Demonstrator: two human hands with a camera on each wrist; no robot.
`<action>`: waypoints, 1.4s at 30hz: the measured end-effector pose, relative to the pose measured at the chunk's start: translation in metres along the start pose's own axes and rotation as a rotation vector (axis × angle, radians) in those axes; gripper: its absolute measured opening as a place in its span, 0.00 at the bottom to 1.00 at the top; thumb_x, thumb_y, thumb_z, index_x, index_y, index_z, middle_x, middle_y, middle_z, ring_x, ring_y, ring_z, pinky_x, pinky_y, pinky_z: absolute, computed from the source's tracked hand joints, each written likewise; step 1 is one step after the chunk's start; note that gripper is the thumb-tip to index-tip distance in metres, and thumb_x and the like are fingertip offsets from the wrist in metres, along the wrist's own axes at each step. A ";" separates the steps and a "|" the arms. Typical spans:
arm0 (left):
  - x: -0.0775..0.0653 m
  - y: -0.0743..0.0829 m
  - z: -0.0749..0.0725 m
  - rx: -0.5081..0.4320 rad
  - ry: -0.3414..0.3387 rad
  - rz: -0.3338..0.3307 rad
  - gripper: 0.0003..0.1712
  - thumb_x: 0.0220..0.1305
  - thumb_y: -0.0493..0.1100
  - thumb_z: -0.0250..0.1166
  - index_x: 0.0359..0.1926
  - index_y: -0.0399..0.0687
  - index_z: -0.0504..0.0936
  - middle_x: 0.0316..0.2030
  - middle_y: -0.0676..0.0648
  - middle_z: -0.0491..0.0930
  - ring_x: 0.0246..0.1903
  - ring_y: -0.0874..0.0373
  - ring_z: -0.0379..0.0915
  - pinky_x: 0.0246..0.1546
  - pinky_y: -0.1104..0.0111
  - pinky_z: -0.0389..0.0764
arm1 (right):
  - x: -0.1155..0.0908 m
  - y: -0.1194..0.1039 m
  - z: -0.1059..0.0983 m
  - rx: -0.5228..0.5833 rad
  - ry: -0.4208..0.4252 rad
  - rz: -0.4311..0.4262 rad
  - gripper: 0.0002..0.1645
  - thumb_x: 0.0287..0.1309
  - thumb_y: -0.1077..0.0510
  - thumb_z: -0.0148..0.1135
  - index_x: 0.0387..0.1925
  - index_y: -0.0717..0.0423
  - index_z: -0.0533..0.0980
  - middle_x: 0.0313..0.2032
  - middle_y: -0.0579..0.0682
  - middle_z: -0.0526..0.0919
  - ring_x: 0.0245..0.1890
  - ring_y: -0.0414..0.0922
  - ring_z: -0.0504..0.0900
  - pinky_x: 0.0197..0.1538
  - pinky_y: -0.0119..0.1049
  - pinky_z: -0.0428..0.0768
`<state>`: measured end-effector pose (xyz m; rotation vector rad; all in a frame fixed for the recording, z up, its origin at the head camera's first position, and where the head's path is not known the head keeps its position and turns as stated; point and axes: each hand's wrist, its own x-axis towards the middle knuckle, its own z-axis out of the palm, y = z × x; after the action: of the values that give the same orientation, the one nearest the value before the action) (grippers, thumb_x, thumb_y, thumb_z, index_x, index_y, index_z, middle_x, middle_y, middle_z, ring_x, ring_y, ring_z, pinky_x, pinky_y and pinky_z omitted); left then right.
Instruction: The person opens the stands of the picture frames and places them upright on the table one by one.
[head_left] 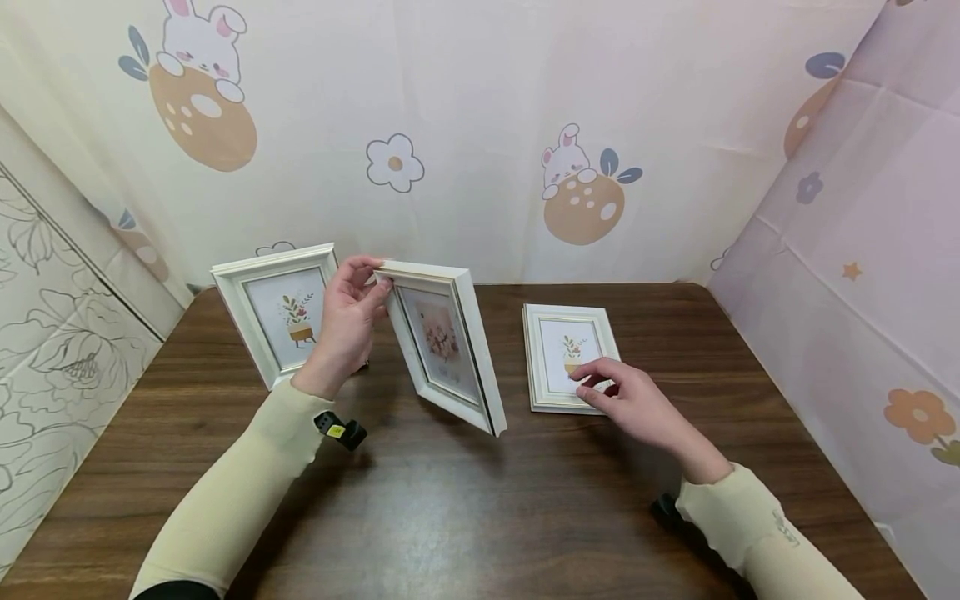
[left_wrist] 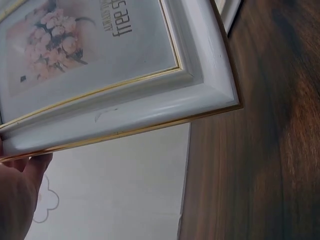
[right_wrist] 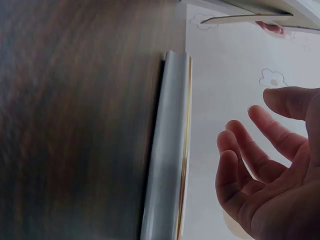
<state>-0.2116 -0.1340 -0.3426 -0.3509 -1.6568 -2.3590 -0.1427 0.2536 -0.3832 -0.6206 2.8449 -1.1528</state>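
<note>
My left hand (head_left: 348,312) pinches the top left corner of a white picture frame (head_left: 478,350), thumb on its front. The frame is tilted, and behind its glass is a pink flower print (left_wrist: 55,42). My right hand (head_left: 626,400), fingers loosely bent and holding nothing, hovers over a second white picture frame (head_left: 534,358). That one lies flat, face up, with a potted plant print; in the right wrist view its side edge (right_wrist: 170,150) shows apart from the fingers. A third white picture frame (head_left: 251,321) stands upright behind my left hand, which hides part of it.
The frames are on a dark brown wooden table (head_left: 420,517). A pale curtain with rabbit and flower prints (head_left: 480,100) hangs along the back, and another printed curtain (head_left: 862,292) borders the right. At the left is a panel with line-drawn flowers (head_left: 60,358).
</note>
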 end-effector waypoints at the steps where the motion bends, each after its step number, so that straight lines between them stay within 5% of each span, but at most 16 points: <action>1: 0.000 0.000 0.000 -0.008 -0.008 -0.002 0.17 0.67 0.26 0.60 0.45 0.55 0.76 0.56 0.42 0.77 0.42 0.60 0.78 0.33 0.71 0.82 | -0.001 0.000 0.001 0.002 -0.001 -0.014 0.10 0.65 0.60 0.65 0.47 0.56 0.81 0.46 0.50 0.84 0.43 0.44 0.80 0.43 0.41 0.80; 23: -0.004 -0.003 0.004 -0.256 -0.262 -0.090 0.12 0.69 0.31 0.60 0.45 0.54 0.78 0.52 0.47 0.81 0.47 0.57 0.78 0.41 0.66 0.82 | -0.005 -0.020 0.029 0.074 -0.106 -0.129 0.10 0.63 0.59 0.67 0.45 0.55 0.81 0.41 0.48 0.83 0.39 0.40 0.80 0.39 0.36 0.80; 30: -0.005 -0.006 0.005 -0.337 -0.365 -0.099 0.15 0.72 0.27 0.52 0.48 0.51 0.76 0.54 0.44 0.78 0.50 0.49 0.80 0.47 0.56 0.83 | -0.001 -0.032 0.038 0.080 -0.121 -0.186 0.10 0.63 0.59 0.67 0.46 0.54 0.81 0.42 0.48 0.84 0.38 0.39 0.79 0.40 0.39 0.80; 34: -0.005 -0.007 0.006 -0.348 -0.388 -0.098 0.16 0.72 0.26 0.50 0.48 0.50 0.75 0.54 0.43 0.77 0.50 0.48 0.80 0.50 0.48 0.80 | 0.002 -0.039 0.043 0.087 -0.116 -0.211 0.11 0.63 0.59 0.68 0.47 0.50 0.81 0.45 0.48 0.84 0.38 0.39 0.79 0.41 0.42 0.81; 42: -0.007 -0.007 0.009 -0.339 -0.401 -0.099 0.14 0.72 0.28 0.53 0.48 0.51 0.75 0.54 0.43 0.78 0.50 0.49 0.80 0.50 0.49 0.80 | 0.010 -0.051 0.055 0.155 -0.109 -0.258 0.18 0.62 0.61 0.68 0.53 0.47 0.78 0.50 0.46 0.82 0.48 0.50 0.81 0.47 0.45 0.82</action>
<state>-0.2065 -0.1230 -0.3485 -0.8725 -1.4369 -2.7891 -0.1255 0.1802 -0.3880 -1.0277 2.6101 -1.3121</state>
